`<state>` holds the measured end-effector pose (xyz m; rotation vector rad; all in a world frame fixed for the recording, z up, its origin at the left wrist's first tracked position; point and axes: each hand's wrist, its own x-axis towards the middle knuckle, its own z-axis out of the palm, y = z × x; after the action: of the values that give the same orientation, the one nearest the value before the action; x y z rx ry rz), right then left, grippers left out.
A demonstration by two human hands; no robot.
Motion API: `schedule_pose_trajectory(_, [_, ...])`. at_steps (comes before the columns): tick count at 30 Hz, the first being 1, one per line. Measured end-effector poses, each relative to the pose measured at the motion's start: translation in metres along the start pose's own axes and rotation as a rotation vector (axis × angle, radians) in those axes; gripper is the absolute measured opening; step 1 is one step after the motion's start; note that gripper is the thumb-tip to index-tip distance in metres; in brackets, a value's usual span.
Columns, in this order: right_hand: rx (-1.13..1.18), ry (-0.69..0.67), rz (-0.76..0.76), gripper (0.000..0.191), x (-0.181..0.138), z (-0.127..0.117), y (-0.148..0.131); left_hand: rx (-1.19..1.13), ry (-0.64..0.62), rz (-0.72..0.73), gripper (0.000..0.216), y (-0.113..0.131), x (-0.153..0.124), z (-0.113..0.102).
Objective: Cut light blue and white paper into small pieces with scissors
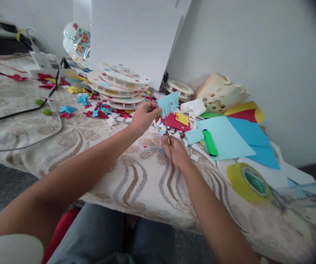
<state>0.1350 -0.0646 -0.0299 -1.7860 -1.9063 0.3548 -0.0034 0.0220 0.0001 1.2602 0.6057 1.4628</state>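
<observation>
My left hand (145,116) pinches the left end of a light blue paper piece (169,102) above the table. Narrow slits and cut strips show along the paper's lower side. Closed around a pair of scissors (167,132), my right hand (175,151) is just below it. The blades point up and reach the paper's lower edge; whether they are apart I cannot make out. Beneath and behind the hands lie a red paper (171,120), a small yellow paper (182,118) and many tiny scraps.
Stacked white spools (119,88) stand behind the left hand, with paper stars (68,109) and scraps around them. To the right are light blue sheets (226,137), a green cutter (210,143) and a yellow tape roll (248,183). Cables (55,82) cross the tablecloth at left.
</observation>
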Motion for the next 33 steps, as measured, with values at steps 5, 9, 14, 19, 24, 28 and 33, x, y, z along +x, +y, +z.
schedule_pose_trajectory(5, [0.000,0.003,0.005,0.054,0.0015,0.0000,0.0000,-0.018,-0.035,-0.026,0.012,0.0035,-0.0032,0.0024])
schedule_pose_trajectory(9, [-0.001,0.000,0.002,0.052,0.0016,-0.0003,0.0006,0.016,-0.052,-0.036,0.007,0.0051,-0.0059,0.0035])
schedule_pose_trajectory(14, [-0.002,0.018,0.009,0.051,0.0008,-0.0007,0.0009,0.059,-0.074,-0.075,0.010,0.0068,-0.0068,0.0044])
schedule_pose_trajectory(19, [0.027,0.046,0.001,0.050,0.0007,-0.0002,0.0019,0.048,-0.069,-0.089,0.010,0.0049,-0.0065,0.0065])
schedule_pose_trajectory(24, [0.033,0.043,-0.008,0.051,0.0021,0.0001,0.0024,0.031,-0.071,-0.043,0.010,0.0006,-0.0079,0.0076])
schedule_pose_trajectory(28, [0.047,0.036,-0.010,0.051,0.0023,0.0003,0.0026,0.016,-0.063,-0.025,0.009,-0.0020,-0.0082,0.0077])
schedule_pose_trajectory(33, [0.024,0.027,-0.004,0.052,0.0021,0.0002,0.0024,-0.005,-0.060,-0.031,0.009,-0.0018,-0.0085,0.0080])
